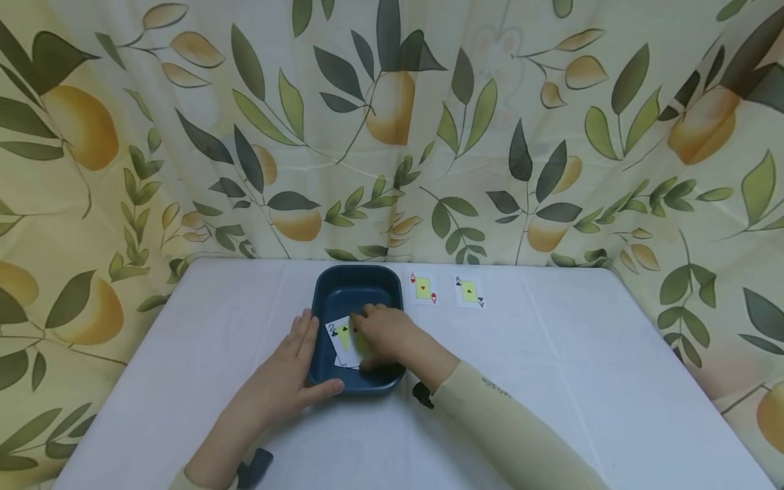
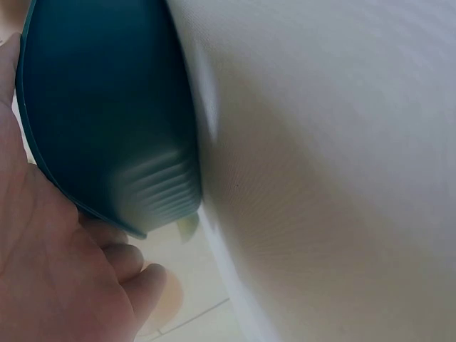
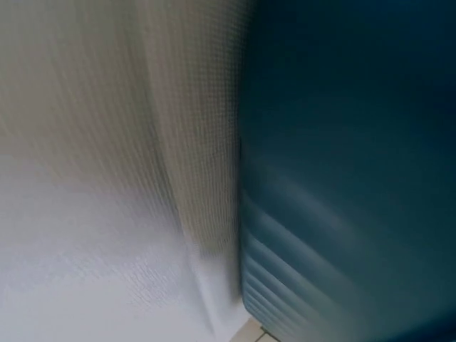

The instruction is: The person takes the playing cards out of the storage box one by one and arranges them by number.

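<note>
In the head view a dark blue rectangular tray (image 1: pixel 358 273) stands on the white-covered table, with several playing cards (image 1: pixel 340 340) fanned inside it, a two of clubs at the left. My left hand (image 1: pixel 282 374) lies along the tray's left side, fingers straight and thumb over the near left corner. In the left wrist view its palm is beside the tray's rim (image 2: pixel 78 205). My right hand (image 1: pixel 388 333) reaches into the tray over the cards, fingers at their far edge and thumb low; the hand covers part of them. The right wrist view shows only the tray's outer wall (image 3: pixel 342 178) and cloth.
Right of the tray lie an ace of hearts (image 1: pixel 423 288) and an ace of clubs (image 1: pixel 469 292), face up and apart. White cloth (image 1: pixel 551 381) covers the table. A fruit-patterned curtain (image 1: pixel 392 170) hangs behind it.
</note>
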